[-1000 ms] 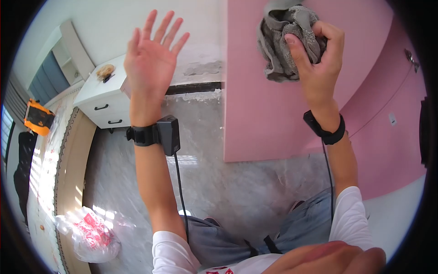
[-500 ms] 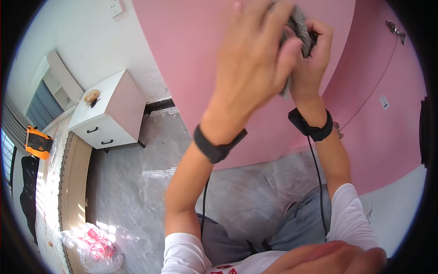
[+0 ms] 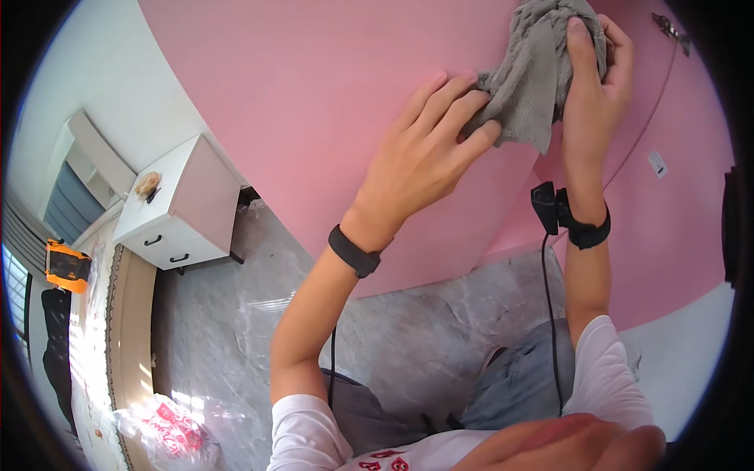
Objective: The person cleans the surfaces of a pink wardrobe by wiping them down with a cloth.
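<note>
A grey, fluffy cleaning cloth (image 3: 534, 86) hangs bunched between my hands in front of a pink panel (image 3: 330, 102). My right hand (image 3: 593, 94) grips its right side, thumb on the front and fingers curled round the back edge. My left hand (image 3: 428, 145) is at the cloth's lower left edge, the edge caught between thumb and fingers, with the other fingers stretched toward the panel. Whether those fingertips touch the panel I cannot tell. Each wrist wears a black strap, and a cable runs down from the right one.
Pink panelling with a metal hinge (image 3: 671, 33) and a small white label (image 3: 657, 165) stands at right. Left are a white two-drawer cabinet (image 3: 181, 212), a mirror (image 3: 82, 173), an orange-and-black bag (image 3: 67, 265) and a plastic bag (image 3: 169, 432) on the grey marbled floor (image 3: 228, 330).
My hands have moved apart, the right one going right and the left one lower. The cloth, crumpled between them before, is now more spread out. The view has shifted slightly.
</note>
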